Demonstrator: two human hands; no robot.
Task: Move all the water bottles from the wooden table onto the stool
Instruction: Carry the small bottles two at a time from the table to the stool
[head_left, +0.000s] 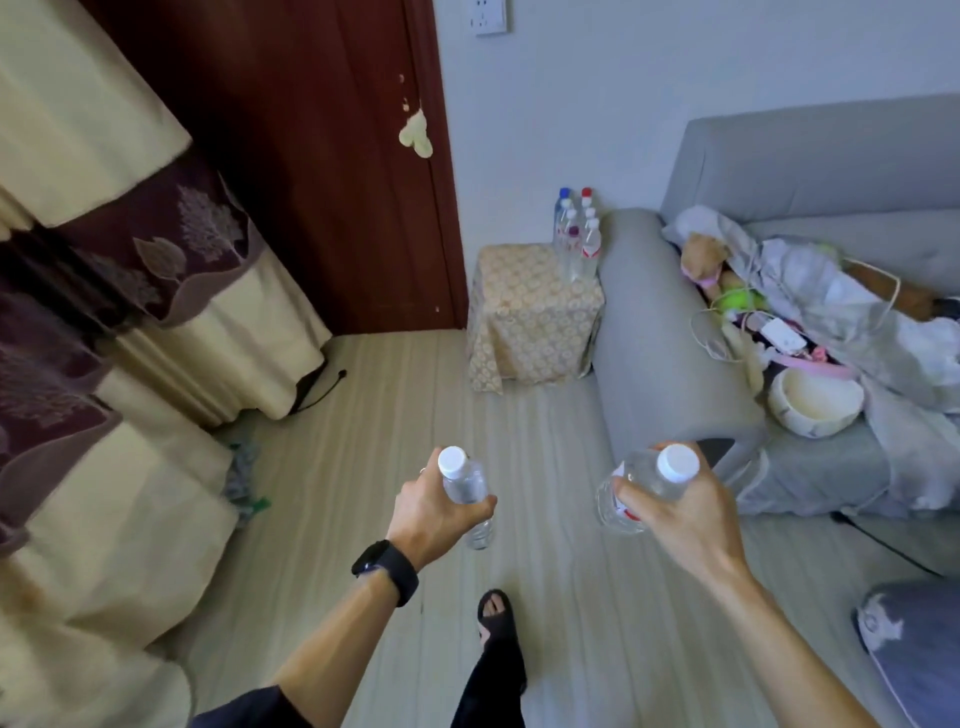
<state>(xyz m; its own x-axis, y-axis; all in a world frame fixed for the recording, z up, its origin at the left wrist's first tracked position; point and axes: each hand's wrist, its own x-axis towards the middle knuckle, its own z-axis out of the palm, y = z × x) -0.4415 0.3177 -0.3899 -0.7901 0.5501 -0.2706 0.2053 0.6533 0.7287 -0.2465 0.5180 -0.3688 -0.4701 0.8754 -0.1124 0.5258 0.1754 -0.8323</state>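
Your left hand (434, 512) grips one water bottle (465, 486), your right hand (685, 512) a second water bottle (644, 483), and ahead of both the cloth-draped stool (519, 291) already holds a cluster of bottles (576, 234); table unseen.

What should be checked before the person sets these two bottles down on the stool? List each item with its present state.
1. Left hand grips the left-hand bottle firmly: ok.
2. Right hand grips the right-hand bottle firmly: ok.
3. White caps on both carried bottles: ok.
4. Free room on the stool: ok; the standing bottles crowd its far right corner, the rest of the top is bare.
5. Floor between the person and the stool free of obstacles: ok.
6. Wooden table emptied: cannot tell, it is out of view.
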